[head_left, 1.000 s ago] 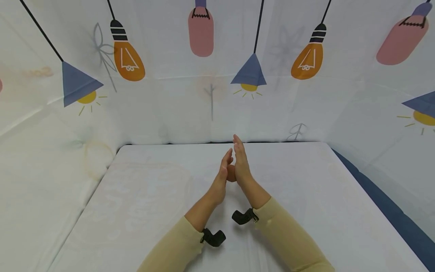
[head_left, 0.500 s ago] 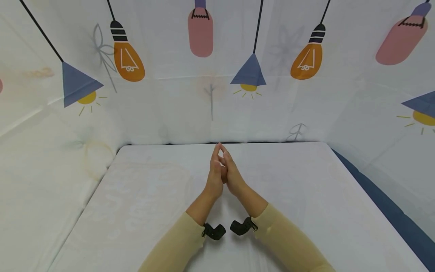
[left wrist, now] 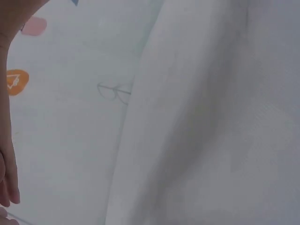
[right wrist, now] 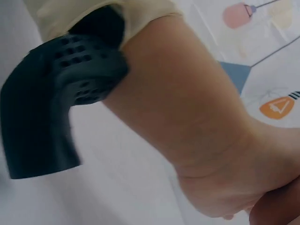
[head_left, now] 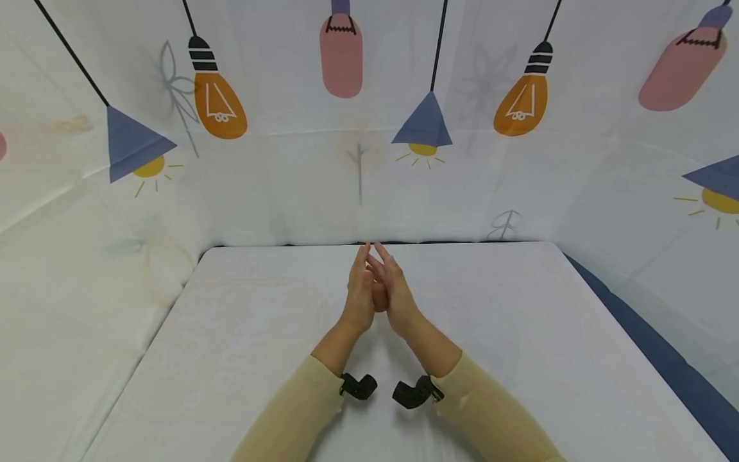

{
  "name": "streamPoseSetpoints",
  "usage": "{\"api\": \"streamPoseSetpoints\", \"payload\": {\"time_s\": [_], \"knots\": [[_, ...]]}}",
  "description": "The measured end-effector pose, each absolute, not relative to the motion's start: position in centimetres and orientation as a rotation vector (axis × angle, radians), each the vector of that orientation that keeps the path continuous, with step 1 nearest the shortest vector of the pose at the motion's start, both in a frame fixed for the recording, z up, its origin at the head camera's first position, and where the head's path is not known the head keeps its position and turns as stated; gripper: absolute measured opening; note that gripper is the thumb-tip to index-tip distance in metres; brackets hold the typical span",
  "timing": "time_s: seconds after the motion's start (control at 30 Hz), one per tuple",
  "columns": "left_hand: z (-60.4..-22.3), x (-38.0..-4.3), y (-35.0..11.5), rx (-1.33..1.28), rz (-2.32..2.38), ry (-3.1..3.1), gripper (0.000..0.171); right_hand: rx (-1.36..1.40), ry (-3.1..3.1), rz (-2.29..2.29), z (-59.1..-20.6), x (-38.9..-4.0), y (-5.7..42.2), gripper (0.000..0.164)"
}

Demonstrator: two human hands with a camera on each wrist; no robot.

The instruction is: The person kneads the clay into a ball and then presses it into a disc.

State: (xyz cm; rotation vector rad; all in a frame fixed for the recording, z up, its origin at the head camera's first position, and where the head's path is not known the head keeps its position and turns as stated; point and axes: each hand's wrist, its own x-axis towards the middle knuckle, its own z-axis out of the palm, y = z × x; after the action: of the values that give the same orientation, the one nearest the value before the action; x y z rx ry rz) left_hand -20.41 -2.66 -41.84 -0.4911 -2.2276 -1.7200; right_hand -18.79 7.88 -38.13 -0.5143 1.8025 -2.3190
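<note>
In the head view, a small brown rounded lump (head_left: 380, 298) sits between my palms; its kind I cannot tell. My left hand (head_left: 359, 292) presses it from the left, fingers straight and pointing up and forward. From the other side my right hand (head_left: 400, 295) presses against it, fingers also straight. Both hands are held over the table, fingertips near each other with a narrow gap at the top. Part of the lump is hidden by the palms. A hand's fingers (left wrist: 13, 185) show at the left edge of the left wrist view. A bare forearm (right wrist: 187, 93) fills much of the right wrist view.
A white-covered table (head_left: 242, 359) lies under the hands. Behind it hangs a white cloth (head_left: 277, 173) printed with lamps and bulbs. Black camera mounts (head_left: 359, 387) sit at both wrists, close to each other. Dark blue fabric (head_left: 635, 321) shows beyond the table's right edge.
Both hands have shifted left, and my right hand has slid back level with the left. Fingertips that met half a second ago are now slightly apart. The lump stays between the palms.
</note>
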Motion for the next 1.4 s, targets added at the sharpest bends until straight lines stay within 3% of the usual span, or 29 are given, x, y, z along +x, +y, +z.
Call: {"api": "streamPoseSetpoints", "payload": {"time_s": [0.07,0.17,0.27,0.3,0.4,1.1,1.4], "knots": [[-42.0,-20.3,-2.6,-0.513,-1.591,-2.283,0.108,-0.503,1.804,-2.342,-37.9,-18.9,8.1,0.067],[-41.8,-20.0,-2.4,-0.535,-1.449,-2.367,0.075,-0.469,1.8,-2.386,-37.5,-19.2,8.4,0.071],[-41.8,-19.7,-2.2,-0.615,-1.425,-2.36,0.073,-0.424,1.826,-2.404,-37.2,-19.5,8.6,0.071],[-41.8,-19.6,-2.1,-0.648,-1.441,-2.347,0.074,-0.402,1.836,-2.408,-37.2,-19.7,8.7,0.07],[-42.1,-19.4,-1.8,-0.758,-1.53,-2.283,0.102,-0.321,1.863,-2.407,-37.2,-20.2,8.9,0.066],[-41.4,-18.3,-2.0,-0.962,-2.086,-1.929,0.087,-0.247,2.094,-2.311,-39.4,-22.7,9.2,0.065],[-41.1,-18.4,-1.9,-0.848,-2.046,-1.955,0.089,-0.313,1.922,-2.281,-40.5,-21.3,8.0,0.073]]}}
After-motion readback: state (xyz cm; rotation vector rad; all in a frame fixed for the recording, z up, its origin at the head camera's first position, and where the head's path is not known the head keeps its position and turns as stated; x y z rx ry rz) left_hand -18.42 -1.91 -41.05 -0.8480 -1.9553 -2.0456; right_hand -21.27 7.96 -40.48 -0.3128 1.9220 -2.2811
